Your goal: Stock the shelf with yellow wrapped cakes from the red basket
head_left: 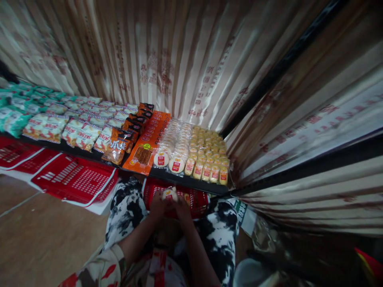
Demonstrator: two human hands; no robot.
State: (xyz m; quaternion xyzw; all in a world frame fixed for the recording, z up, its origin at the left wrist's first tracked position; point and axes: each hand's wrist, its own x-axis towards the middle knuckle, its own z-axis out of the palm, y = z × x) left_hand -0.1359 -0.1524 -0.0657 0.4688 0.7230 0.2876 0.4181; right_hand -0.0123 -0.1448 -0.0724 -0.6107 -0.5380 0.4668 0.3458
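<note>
Both my hands are closed on a small wrapped snack packet [169,193], pale with a red label. My left hand [157,205] grips its left side, and my right hand [181,208] is on its right. Beneath them, between my knees, is a red plastic basket [199,198]. Another small yellowish packet [187,197] shows beside my right fingers; whether it lies in the basket or touches them I cannot tell. Just beyond, on a dark shelf, stand rows of small yellow packets [206,153] and round white wrapped biscuits [176,164] with red labels.
Left along the shelf [182,178] lie orange bags [144,149], brown-and-black snack bags [118,144], white bags [80,133] and green bags [14,119]. Red baskets [79,177] stand below. A pleated curtain [179,52] closes the back and right, with dark poles [278,75] across it.
</note>
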